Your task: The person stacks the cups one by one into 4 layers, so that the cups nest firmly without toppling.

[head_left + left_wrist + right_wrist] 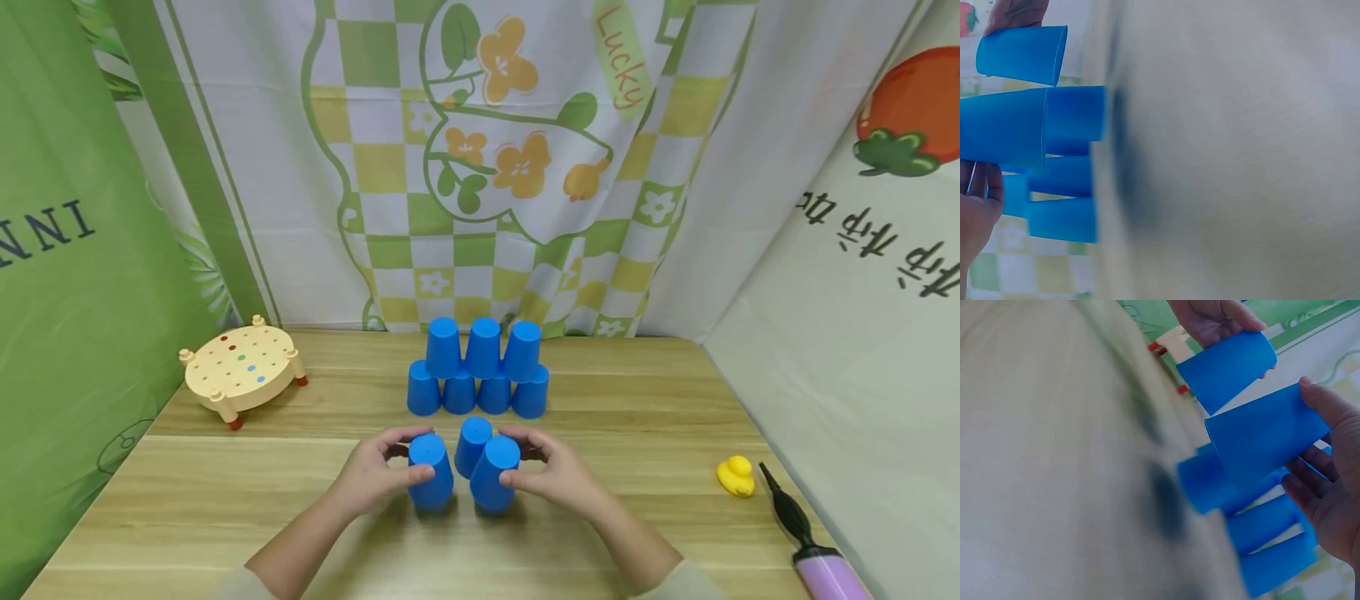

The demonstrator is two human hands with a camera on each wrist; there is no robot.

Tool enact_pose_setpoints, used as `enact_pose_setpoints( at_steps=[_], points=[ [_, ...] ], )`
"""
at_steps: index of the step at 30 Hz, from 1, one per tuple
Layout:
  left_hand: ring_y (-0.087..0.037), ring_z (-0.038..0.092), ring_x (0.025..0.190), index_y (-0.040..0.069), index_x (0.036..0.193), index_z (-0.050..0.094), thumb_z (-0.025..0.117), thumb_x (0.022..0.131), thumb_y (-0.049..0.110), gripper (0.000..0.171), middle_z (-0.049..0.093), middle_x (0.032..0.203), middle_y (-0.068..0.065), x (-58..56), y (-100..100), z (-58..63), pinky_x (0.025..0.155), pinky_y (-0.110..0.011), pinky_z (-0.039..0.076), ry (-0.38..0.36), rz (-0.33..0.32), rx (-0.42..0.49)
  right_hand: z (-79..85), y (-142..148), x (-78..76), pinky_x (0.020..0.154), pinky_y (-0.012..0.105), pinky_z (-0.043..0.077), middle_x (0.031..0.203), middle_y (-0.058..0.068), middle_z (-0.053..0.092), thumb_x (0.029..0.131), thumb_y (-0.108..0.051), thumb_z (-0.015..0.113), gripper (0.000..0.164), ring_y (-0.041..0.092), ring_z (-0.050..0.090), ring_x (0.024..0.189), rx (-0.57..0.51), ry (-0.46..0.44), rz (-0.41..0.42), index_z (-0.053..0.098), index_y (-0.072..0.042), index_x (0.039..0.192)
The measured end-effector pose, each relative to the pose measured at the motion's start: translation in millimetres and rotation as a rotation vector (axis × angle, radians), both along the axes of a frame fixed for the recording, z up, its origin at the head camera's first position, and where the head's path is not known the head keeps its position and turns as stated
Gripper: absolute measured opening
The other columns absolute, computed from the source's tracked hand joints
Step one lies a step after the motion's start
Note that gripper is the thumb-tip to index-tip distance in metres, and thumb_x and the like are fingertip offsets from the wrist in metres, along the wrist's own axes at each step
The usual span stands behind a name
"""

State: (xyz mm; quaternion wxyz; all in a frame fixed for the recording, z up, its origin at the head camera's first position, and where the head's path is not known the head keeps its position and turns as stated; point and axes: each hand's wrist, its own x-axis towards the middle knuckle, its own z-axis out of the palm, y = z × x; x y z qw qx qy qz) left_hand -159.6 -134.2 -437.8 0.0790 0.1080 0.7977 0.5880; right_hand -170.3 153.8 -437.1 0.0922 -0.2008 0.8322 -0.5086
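Observation:
My left hand (372, 472) grips an upside-down blue plastic cup (431, 479) by its side, thumb in front and fingers behind. On the other side, my right hand (558, 475) holds a second upside-down blue cup (492, 483) the same way, tilted slightly. Both cups hang just above the table in the wrist views, a small gap between them. Right behind them a single blue cup (472, 443) stands mouth down on the table, partly hidden by the right-hand cup. Farther back, a row of several upturned cups (459, 395) carries three more cups (483, 350) on top.
At the back left of the wooden table (315, 508) stands a round pegboard stool (243, 362) with short legs. A yellow rubber duck (737, 476) and a hand pump (802, 533) lie at the right edge. Patterned curtains (390, 167) hang behind and along both sides.

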Motion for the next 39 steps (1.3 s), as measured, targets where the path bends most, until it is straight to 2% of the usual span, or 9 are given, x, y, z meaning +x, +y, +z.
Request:
enact_pose_setpoints(
  at_steps=[4, 5, 7, 13, 19, 23, 27, 33, 39],
  points=[
    [-0.028, 0.059, 0.109, 0.011, 0.132, 0.062, 0.080, 0.083, 0.024, 0.054, 0.064, 0.127, -0.016, -11.4, 2, 26.6, 0.084, -0.037, 0.055, 0.039, 0.008, -0.011, 27.6, 10, -7.1, 0.094, 0.028, 0.052, 0.127, 0.016, 0.064, 0.086, -0.022, 0.076, 0.057, 0.031, 0.062, 0.112, -0.011, 0.088, 0.010, 0.055, -0.003, 0.135],
    [-0.029, 0.059, 0.109, 0.011, 0.133, 0.061, 0.079, 0.083, 0.024, 0.054, 0.063, 0.128, -0.016, -15.3, 2, 33.3, 0.084, -0.037, 0.056, 0.049, 0.008, -0.011, 35.1, 11, -9.5, 0.093, 0.028, 0.052, 0.127, 0.016, 0.064, 0.086, -0.021, 0.076, 0.056, 0.030, 0.062, 0.112, -0.013, 0.105, 0.008, 0.055, -0.004, 0.135],
    [-0.031, 0.059, 0.110, 0.009, 0.134, 0.059, 0.078, 0.084, 0.021, 0.055, 0.061, 0.130, -0.019, -24.3, 4, 46.2, 0.085, -0.038, 0.057, 0.083, 0.005, -0.005, 49.7, 14, -15.5, 0.093, 0.030, 0.052, 0.126, 0.016, 0.064, 0.086, -0.020, 0.076, 0.056, 0.029, 0.062, 0.111, -0.012, 0.129, -0.002, 0.055, -0.004, 0.136],
    [-0.033, 0.060, 0.109, 0.006, 0.137, 0.057, 0.075, 0.086, 0.017, 0.055, 0.060, 0.133, -0.019, -57.9, 13, 82.8, 0.086, -0.037, 0.056, 0.178, 0.032, 0.018, 89.4, 16, -43.9, 0.096, 0.047, 0.052, 0.130, 0.018, 0.061, 0.088, -0.016, 0.074, 0.056, 0.032, 0.060, 0.113, -0.010, 0.169, -0.065, 0.053, -0.005, 0.138],
    [-0.033, 0.061, 0.114, 0.011, 0.138, 0.056, 0.074, 0.088, 0.026, 0.055, 0.061, 0.134, -0.014, -94.5, 26, 110.3, 0.094, -0.043, 0.055, 0.218, 0.089, 0.002, 117.0, 11, -76.7, 0.096, 0.045, 0.053, 0.130, 0.015, 0.060, 0.090, -0.025, 0.072, 0.057, 0.032, 0.059, 0.116, 0.001, 0.155, -0.173, 0.052, -0.011, 0.141],
    [-0.033, 0.057, 0.121, 0.014, 0.140, 0.054, 0.073, 0.088, 0.033, 0.059, 0.057, 0.139, -0.011, -117.0, 36, 118.8, 0.100, -0.047, 0.051, 0.198, 0.128, -0.010, 125.8, 6, -97.7, 0.094, 0.046, 0.054, 0.131, 0.013, 0.059, 0.090, -0.033, 0.071, 0.061, 0.032, 0.058, 0.120, 0.002, 0.129, -0.236, 0.049, -0.015, 0.144],
    [-0.031, 0.053, 0.128, 0.014, 0.143, 0.051, 0.073, 0.088, 0.038, 0.064, 0.054, 0.142, -0.011, -134.2, 43, 120.3, 0.104, -0.048, 0.048, 0.155, 0.163, -0.010, 127.9, -1, -114.6, 0.100, 0.047, 0.051, 0.134, 0.012, 0.057, 0.090, -0.038, 0.071, 0.065, 0.031, 0.054, 0.126, 0.010, 0.100, -0.289, 0.046, -0.018, 0.146],
    [-0.030, 0.051, 0.130, 0.013, 0.145, 0.048, 0.072, 0.089, 0.040, 0.067, 0.053, 0.143, -0.012, -148.1, 50, 118.9, 0.106, -0.048, 0.047, 0.150, 0.193, -0.023, 126.2, -8, -129.7, 0.104, 0.047, 0.047, 0.138, 0.011, 0.056, 0.090, -0.042, 0.069, 0.067, 0.029, 0.052, 0.129, 0.045, 0.100, -0.328, 0.044, -0.020, 0.148],
    [-0.030, 0.048, 0.134, 0.013, 0.145, 0.047, 0.070, 0.090, 0.039, 0.066, 0.052, 0.145, -0.012, -154.5, 55, 115.7, 0.109, -0.048, 0.044, 0.137, 0.214, -0.022, 120.9, -12, -136.1, 0.105, 0.047, 0.047, 0.139, 0.011, 0.056, 0.091, -0.042, 0.068, 0.066, 0.029, 0.052, 0.129, 0.034, 0.078, -0.335, 0.044, -0.018, 0.148]
  ],
)
